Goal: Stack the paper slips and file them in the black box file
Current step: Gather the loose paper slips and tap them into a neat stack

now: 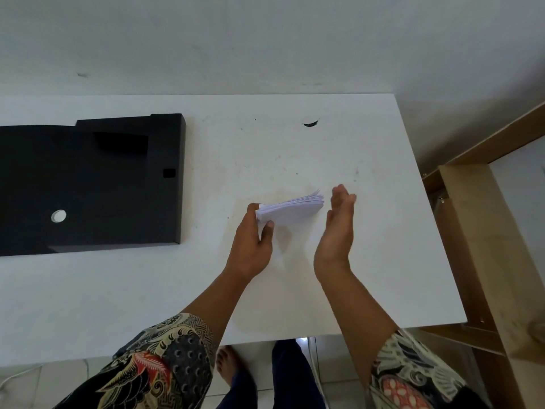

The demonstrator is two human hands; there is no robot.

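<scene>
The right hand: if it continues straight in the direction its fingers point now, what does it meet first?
Probably nothing soon. The right hand is open, fingers pointing away along the white table, just right of the paper stack held by the left hand. Ahead lies bare tabletop, then the wall; depth is uncertain.

White desk (295, 290) against a pale wall (265, 39). Small dark mark (311, 124) on the desk at 12 o'clock. Wooden frame (472, 246) at 3 o'clock. Tiled floor (333, 376) at 6 o'clock

White table (295, 290) against pale wall (265, 39); wooden frame (472, 231) beside it.
</scene>
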